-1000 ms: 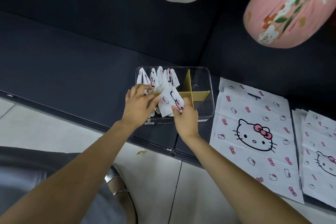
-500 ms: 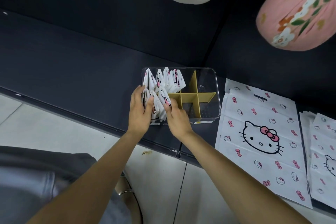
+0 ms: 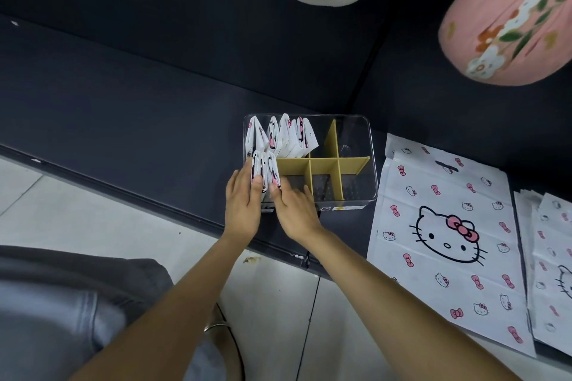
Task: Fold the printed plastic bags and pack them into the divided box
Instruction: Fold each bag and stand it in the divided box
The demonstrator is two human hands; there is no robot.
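A clear divided box (image 3: 373,164) sits on a dark surface (image 3: 123,108), split by tan dividers (image 3: 323,162) into compartments. Folded printed bags (image 3: 283,136) stand upright in the box's far-left compartment. A smaller bundle of folded bags (image 3: 264,168) stands in the near-left compartment, squeezed between both hands. The left hand (image 3: 243,207) presses its straight fingers against the bundle's left side at the box's left wall. The right hand (image 3: 294,210) presses against the bundle's right side with its fingers reaching into the box; they look extended rather than curled, though the bags hide their tips. The compartments to the right of the dividers' centre appear to hold nothing. Just right of the box, a flat cat-print bag (image 3: 445,235) lies unfolded on the surface, and beyond it is a stack of more flat bags (image 3: 554,257). Far right of the box and behind it hangs a pink floral cushion (image 3: 510,18).
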